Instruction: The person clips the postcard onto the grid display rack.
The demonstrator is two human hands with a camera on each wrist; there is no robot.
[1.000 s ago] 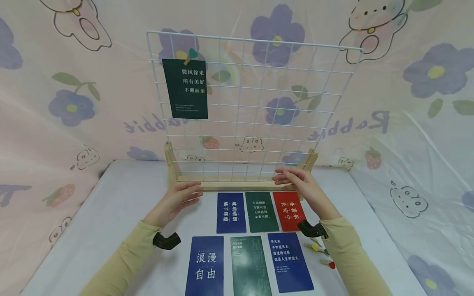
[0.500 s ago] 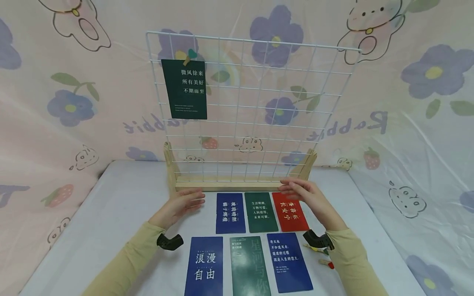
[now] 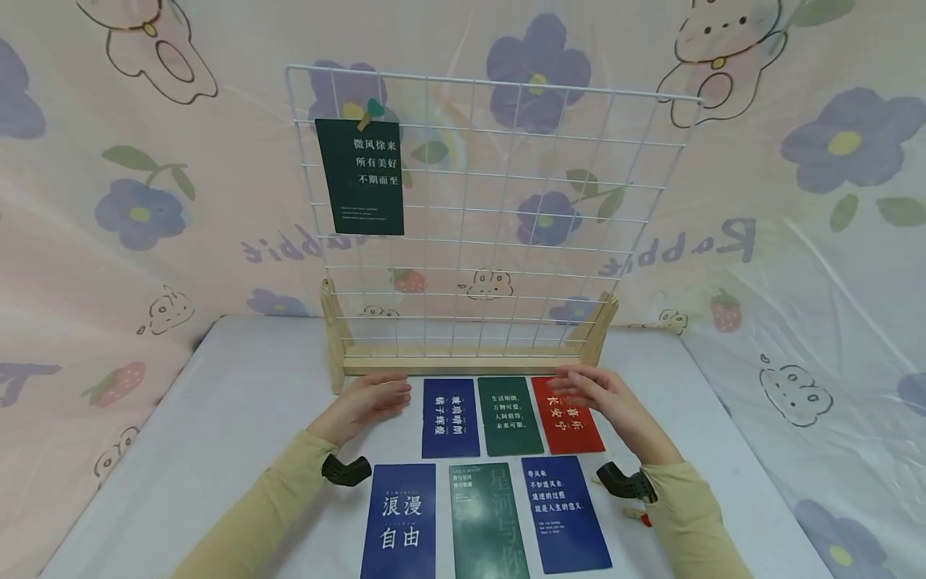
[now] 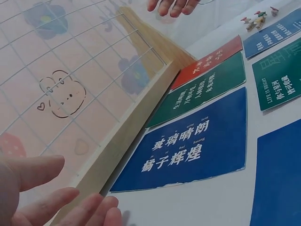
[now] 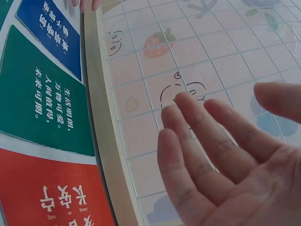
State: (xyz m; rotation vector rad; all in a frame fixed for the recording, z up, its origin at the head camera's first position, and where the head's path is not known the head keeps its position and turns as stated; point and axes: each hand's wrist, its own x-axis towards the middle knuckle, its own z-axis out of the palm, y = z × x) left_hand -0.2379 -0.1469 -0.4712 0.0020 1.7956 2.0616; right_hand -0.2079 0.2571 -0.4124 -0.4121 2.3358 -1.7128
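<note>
My left hand [image 3: 372, 404] hovers just left of the far blue card [image 3: 451, 418], its fingers loosely extended and holding nothing. My right hand [image 3: 608, 406] is over the red card [image 3: 571, 438], fingers relaxed, palm facing inward in the right wrist view. Between these two cards lies a green card [image 3: 510, 416]. A nearer row holds a blue card [image 3: 399, 523], a pale green card [image 3: 490, 523] and another blue card [image 3: 567, 515]. Behind the hands stands a white wire grid [image 3: 470, 173] in a wooden base [image 3: 463, 365]. A dark green card [image 3: 362, 189] hangs on it from a clothespin [image 3: 369, 115].
Several small wooden clothespins [image 4: 257, 20] lie right of the cards, partly hidden by the right wrist in the head view. A patterned curtain [image 3: 767, 265] surrounds the white table [image 3: 239, 386] at the back and sides.
Both hands have drawn a little back from the grid's base toward the body. The left has also shifted right. The cards and grid keep their places.
</note>
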